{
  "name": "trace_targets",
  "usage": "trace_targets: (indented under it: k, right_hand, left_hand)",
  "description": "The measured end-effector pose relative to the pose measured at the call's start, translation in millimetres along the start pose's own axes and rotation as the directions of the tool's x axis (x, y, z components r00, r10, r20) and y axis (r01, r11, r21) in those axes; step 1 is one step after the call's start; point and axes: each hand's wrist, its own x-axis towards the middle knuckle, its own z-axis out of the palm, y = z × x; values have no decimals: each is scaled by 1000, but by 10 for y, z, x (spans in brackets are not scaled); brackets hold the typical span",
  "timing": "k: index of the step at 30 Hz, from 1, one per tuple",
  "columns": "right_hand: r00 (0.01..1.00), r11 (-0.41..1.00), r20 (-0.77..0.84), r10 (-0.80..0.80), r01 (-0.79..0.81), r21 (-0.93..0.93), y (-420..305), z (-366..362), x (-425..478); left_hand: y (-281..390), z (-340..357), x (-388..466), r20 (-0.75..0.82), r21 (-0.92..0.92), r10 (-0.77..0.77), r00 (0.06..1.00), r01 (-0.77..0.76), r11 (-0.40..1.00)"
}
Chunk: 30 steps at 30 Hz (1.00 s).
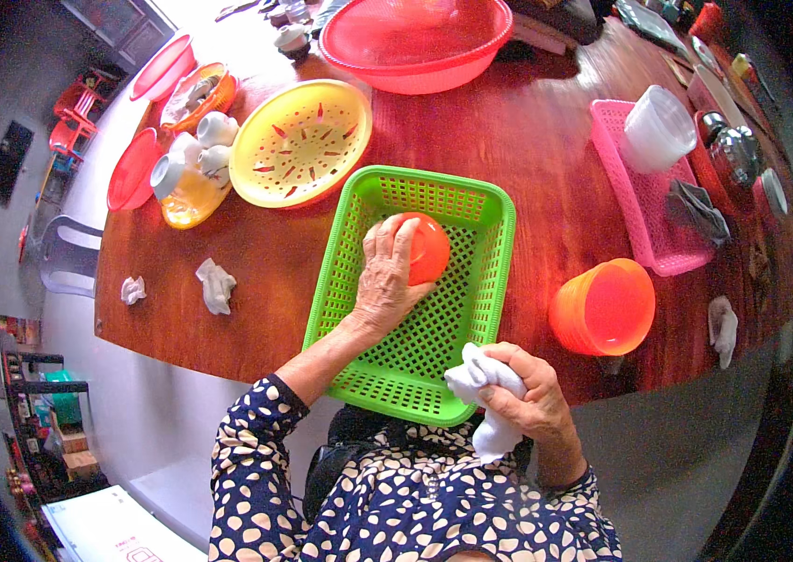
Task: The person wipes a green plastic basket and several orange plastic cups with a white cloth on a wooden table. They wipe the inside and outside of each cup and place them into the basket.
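Observation:
My left hand (pixel 387 281) reaches into a green plastic basket (pixel 438 184) with slotted walls. Its fingers are spread over an orange-red plastic bowl (pixel 431 247), which appears to be upside down inside the basket. In my right hand (pixel 533 393) is a bunched white cloth (pixel 495 383), held by the basket's near right corner. To the right of the basket, a stack of orange bowls (pixel 603 307) lies tipped on its side, with the opening towards me.
A yellow colander (pixel 302 140), white cups (pixel 217 129) and a red basin (pixel 417 46) occupy the table's far side. At right, a pink basket (pixel 649 211) holds stacked clear containers (pixel 658 130) and a grey cloth (pixel 697 211). Crumpled white pieces (pixel 216 286) lie left of the green basket.

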Motion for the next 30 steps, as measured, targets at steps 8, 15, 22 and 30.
trace_targets:
  k: [8, 15, 22, 30]
  right_hand:
    - [997, 999, -63, 48, -49, -7, 69, -128, -244]
    - [979, 960, 10, -203, 201, -193, 51, -533, -750]
    - [596, 840, -707, -380, -97, -534, -262, -1095, -1037]
    - [774, 788, -612, -161, -272, -552, -333, -1489, -651]
  left_hand:
    - [139, -142, 55, -16, 114, 43, 999, -41, 993]
    - [898, -274, 154, 229, -493, -54, 972, 164, 854]
    - [1563, 13, 339, 421, -517, -12, 907, 250, 819]
    - [1696, 181, 485, 436, -394, -66, 898, 256, 883]
